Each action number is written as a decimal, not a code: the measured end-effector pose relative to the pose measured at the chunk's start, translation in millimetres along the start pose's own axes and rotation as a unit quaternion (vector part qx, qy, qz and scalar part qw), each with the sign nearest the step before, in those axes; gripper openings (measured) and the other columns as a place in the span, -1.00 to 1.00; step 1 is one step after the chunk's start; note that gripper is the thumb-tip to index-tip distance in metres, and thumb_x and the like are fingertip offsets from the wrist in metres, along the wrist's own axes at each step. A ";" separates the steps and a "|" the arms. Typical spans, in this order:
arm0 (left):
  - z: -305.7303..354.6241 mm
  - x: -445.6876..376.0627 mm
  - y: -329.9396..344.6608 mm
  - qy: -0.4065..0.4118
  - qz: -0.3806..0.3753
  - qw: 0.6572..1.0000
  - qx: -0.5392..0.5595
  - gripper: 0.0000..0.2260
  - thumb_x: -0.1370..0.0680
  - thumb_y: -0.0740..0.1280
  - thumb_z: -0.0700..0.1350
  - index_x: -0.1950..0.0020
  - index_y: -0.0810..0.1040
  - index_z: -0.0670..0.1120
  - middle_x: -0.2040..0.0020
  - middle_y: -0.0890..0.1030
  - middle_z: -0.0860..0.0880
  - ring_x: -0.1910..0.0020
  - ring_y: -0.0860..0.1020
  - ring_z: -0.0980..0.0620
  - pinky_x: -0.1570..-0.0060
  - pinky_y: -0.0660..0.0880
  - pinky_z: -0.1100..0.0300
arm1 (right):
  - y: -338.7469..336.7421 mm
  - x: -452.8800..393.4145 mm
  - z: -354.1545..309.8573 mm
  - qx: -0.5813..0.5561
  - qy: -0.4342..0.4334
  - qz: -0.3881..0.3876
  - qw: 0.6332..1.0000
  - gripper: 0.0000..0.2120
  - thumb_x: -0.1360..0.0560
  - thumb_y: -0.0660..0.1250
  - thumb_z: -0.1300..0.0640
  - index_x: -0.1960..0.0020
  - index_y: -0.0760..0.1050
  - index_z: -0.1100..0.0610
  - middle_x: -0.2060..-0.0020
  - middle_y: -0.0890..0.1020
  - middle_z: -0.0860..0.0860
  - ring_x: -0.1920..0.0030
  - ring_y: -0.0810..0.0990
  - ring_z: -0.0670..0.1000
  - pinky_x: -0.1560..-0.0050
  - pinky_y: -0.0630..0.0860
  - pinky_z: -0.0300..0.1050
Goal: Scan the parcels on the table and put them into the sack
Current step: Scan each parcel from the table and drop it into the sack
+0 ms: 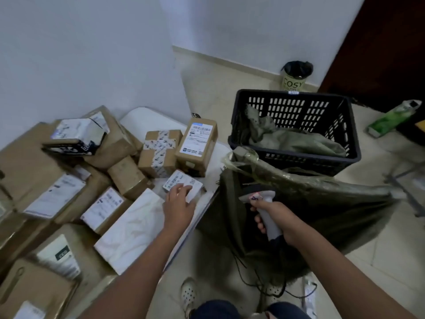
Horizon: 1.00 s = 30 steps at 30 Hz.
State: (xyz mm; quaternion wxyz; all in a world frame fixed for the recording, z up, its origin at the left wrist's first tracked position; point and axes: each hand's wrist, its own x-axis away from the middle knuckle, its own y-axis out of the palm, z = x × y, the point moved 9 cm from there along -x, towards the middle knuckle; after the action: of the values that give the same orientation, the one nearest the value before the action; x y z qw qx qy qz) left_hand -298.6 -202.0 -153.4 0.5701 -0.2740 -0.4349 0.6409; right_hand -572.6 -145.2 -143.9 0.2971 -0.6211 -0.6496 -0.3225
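parcels crowd the tabletop [147,116] at left. my left hand [178,204] lies with fingers spread on a small white-labelled parcel [184,183] near the right edge. my right hand [273,217] grips the scanner [264,203] over the open sack [322,203].

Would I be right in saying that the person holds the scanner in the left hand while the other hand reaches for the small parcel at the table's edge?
Not quite: the head view shows the scanner gripped in the right hand. The left hand reaches for the small parcel at the table's edge.
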 end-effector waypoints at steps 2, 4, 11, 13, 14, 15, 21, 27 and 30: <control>-23.4 -12.8 -7.7 -0.059 -0.036 0.997 -0.040 -0.45 -0.52 0.38 0.10 -0.48 0.34 0.05 -0.53 0.19 -0.09 -0.50 0.19 -0.14 -0.41 0.20 -0.12 | 17.5 2.5 -7.4 0.018 -0.014 0.001 1.000 -0.73 -0.56 0.36 0.01 0.04 0.55 0.24 0.43 0.54 0.07 0.46 0.51 0.01 0.43 0.46 -0.14; -36.6 -24.4 -8.0 -0.082 -0.085 0.991 -0.066 -0.29 -0.49 0.36 0.26 -0.56 0.19 0.07 -0.56 0.10 -0.13 -0.53 0.12 -0.19 -0.45 0.12 -0.15 | 31.6 4.4 -13.9 0.025 -0.026 0.001 0.999 -0.75 -0.56 0.36 0.03 0.06 0.55 0.24 0.43 0.55 0.08 0.46 0.52 0.01 0.43 0.46 -0.15; -32.4 -42.3 8.6 -0.035 -0.190 0.972 -0.136 -0.04 -0.38 0.42 0.35 -0.59 -0.04 0.12 -0.56 0.06 -0.21 -0.52 0.07 -0.27 -0.46 0.06 -0.13 | 58.5 7.2 -24.2 0.014 -0.033 0.012 0.999 -0.76 -0.56 0.36 0.04 0.08 0.52 0.24 0.44 0.53 0.09 0.48 0.51 0.02 0.45 0.46 -0.17; -30.1 -41.8 10.6 -0.032 -0.188 0.971 -0.141 -0.02 -0.35 0.46 0.31 -0.59 -0.04 0.13 -0.54 0.07 -0.22 -0.50 0.10 -0.28 -0.45 0.09 -0.13 | 62.3 7.0 -25.8 0.016 -0.032 0.021 0.999 -0.76 -0.56 0.36 0.04 0.08 0.52 0.23 0.43 0.53 0.09 0.48 0.51 0.02 0.43 0.46 -0.17; -29.7 -41.4 11.0 -0.032 -0.185 0.973 -0.135 -0.03 -0.35 0.48 0.29 -0.58 -0.03 0.14 -0.53 0.08 -0.22 -0.49 0.11 -0.28 -0.45 0.10 -0.12 | 64.0 6.4 -27.0 0.020 -0.032 0.026 0.999 -0.76 -0.55 0.37 0.03 0.07 0.53 0.23 0.43 0.54 0.09 0.47 0.51 0.02 0.42 0.46 -0.17; -28.9 -40.6 10.5 -0.028 -0.183 0.975 -0.126 -0.05 -0.35 0.48 0.27 -0.58 -0.01 0.14 -0.53 0.09 -0.22 -0.48 0.12 -0.28 -0.44 0.10 -0.12 | 66.1 6.0 -28.5 0.024 -0.033 0.029 0.999 -0.76 -0.55 0.37 0.02 0.07 0.53 0.22 0.43 0.55 0.08 0.46 0.52 0.02 0.41 0.47 -0.16; -12.6 -31.7 -20.0 0.032 -0.130 0.989 -0.054 -0.16 -0.36 0.47 0.28 -0.52 0.11 0.20 -0.53 0.07 -0.15 -0.50 0.09 -0.23 -0.45 0.07 -0.13 | 84.5 5.9 -41.5 0.038 -0.046 0.017 0.998 -0.75 -0.54 0.38 0.01 0.04 0.55 0.22 0.41 0.56 0.08 0.45 0.53 0.01 0.41 0.48 -0.16; -35.0 -20.1 -86.2 0.033 -0.049 0.998 0.002 -0.13 -0.29 0.52 0.29 -0.48 0.14 0.22 -0.51 0.09 -0.04 -0.47 0.12 -0.15 -0.41 0.13 -0.14 | 118.3 10.6 -56.6 0.056 -0.060 -0.020 0.996 -0.75 -0.55 0.36 0.06 -0.02 0.52 0.27 0.42 0.53 0.10 0.48 0.50 0.01 0.48 0.46 -0.20; -69.3 -8.1 -106.6 -0.004 -0.046 0.999 0.009 -0.10 -0.27 0.53 0.31 -0.49 0.14 0.23 -0.50 0.15 -0.05 -0.46 0.15 -0.16 -0.40 0.17 -0.16 | 137.1 13.2 -59.6 0.063 -0.065 -0.046 0.995 -0.76 -0.56 0.36 0.07 -0.01 0.50 0.27 0.41 0.52 0.12 0.49 0.49 0.01 0.49 0.45 -0.22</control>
State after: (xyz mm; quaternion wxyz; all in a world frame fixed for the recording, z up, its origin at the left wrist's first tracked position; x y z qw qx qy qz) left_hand -185.7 -195.9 -94.5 0.6002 -0.2460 -0.4431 0.6188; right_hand -437.3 -181.2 -90.0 0.2778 -0.5903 -0.7145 -0.2526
